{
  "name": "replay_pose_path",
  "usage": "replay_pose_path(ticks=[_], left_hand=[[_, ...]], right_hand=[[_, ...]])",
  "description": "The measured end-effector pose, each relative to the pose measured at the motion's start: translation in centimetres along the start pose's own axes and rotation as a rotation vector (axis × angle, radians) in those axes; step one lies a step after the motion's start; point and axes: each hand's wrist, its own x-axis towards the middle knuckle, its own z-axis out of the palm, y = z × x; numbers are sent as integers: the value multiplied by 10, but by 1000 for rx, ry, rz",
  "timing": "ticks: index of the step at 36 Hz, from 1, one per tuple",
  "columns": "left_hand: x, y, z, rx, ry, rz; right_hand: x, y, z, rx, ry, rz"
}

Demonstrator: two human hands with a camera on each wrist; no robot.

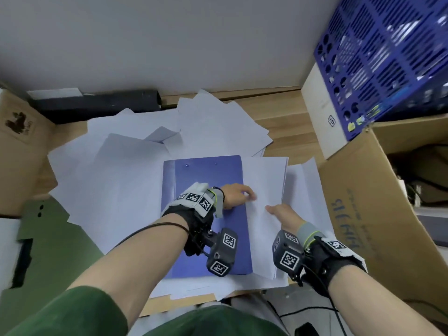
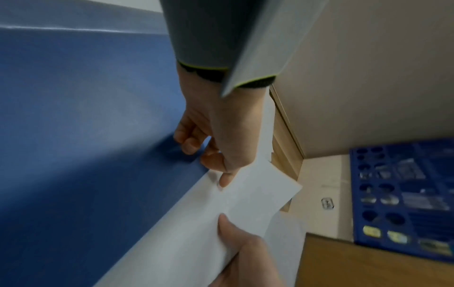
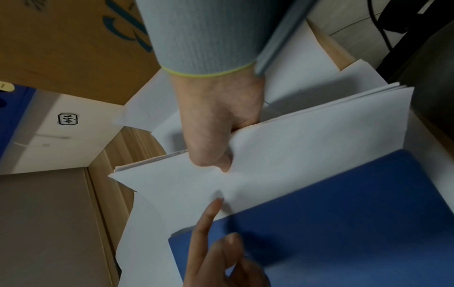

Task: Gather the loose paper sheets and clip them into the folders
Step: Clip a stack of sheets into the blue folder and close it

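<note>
Both of our hands meet at the centre of the head view: our right hand (image 1: 282,213) pinches a stack of sheets (image 1: 263,190), thumb on top and fingers curled under its edge, while our left hand (image 1: 236,196) rests on the blue folder (image 1: 206,175) with its forefinger stretched out so that the tip touches the stack's near edge and the other fingers curl loosely. Around them, going from the biggest things down: a pale grey wall (image 1: 169,40) fills the top of the frame, and below it runs the wooden desk (image 1: 291,132), most of it buried under loose paper sheets (image 1: 121,166) that fan out to the left and toward the upper middle, overlapping at all angles. At the right edge stands a large cardboard box (image 1: 358,214) with blue print on its side; above it, in the upper right corner, a blue perforated basket (image 1: 378,59) sits tilted against a white box (image 1: 322,110). Another cardboard box (image 1: 19,146) occupies the left edge, with a black bar-shaped object (image 1: 101,103) lying along the wall beside it. In the lower left lies a green cut-out panel (image 1: 55,238). The folder lies closed and flat in the middle of the desk on top of the scattered sheets, and the held stack overlaps its right edge, lifted slightly on the right side.
</note>
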Motion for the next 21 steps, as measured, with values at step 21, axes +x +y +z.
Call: replay_pose_path(ticks=[21], left_hand=[[29,-41,-42,432,524,78]], right_hand=[[-14,0,-7,60,-45,30]])
